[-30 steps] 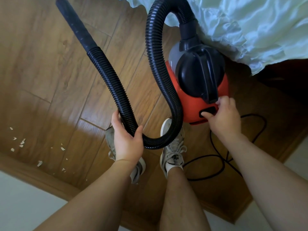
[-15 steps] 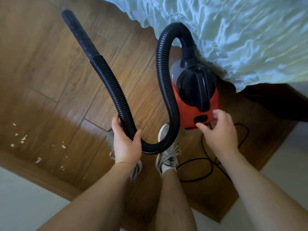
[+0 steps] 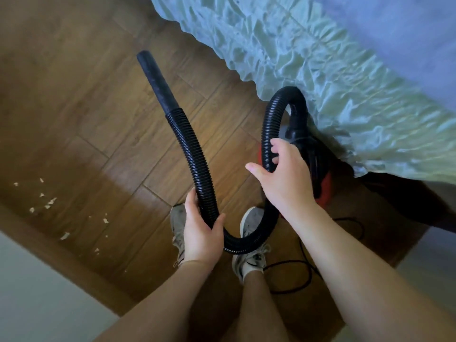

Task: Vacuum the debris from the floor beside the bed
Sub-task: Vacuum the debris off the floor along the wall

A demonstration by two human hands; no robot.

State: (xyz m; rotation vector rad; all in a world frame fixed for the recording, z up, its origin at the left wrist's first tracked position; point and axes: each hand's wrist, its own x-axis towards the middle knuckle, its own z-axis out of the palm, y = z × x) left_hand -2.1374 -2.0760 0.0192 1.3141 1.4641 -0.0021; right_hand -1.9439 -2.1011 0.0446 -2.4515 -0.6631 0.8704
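Grips hose (image 3: 190, 144) near its low bend with left hand (image 3: 201, 230); curls right hand (image 3: 287, 181) round rising section, thumb splayed.

Bed cover (image 3: 320, 58) fills the upper right; vac body (image 3: 323, 183) sits on the floor (image 3: 74, 107) just beside its hem, partly behind the R hand (image 3: 286, 178). Hose (image 3: 195, 156) arches up from the vac, drops past the R hand, bends in a U over the shoes (image 3: 251, 225) — L hand (image 3: 201, 230) holds it left of that bend — then runs up-left to the nozzle (image 3: 158, 80). Debris (image 3: 51, 201) lies far left near the wall (image 3: 37, 304), well apart from the nozzle. Cord (image 3: 296, 280) lies right of the shoes.
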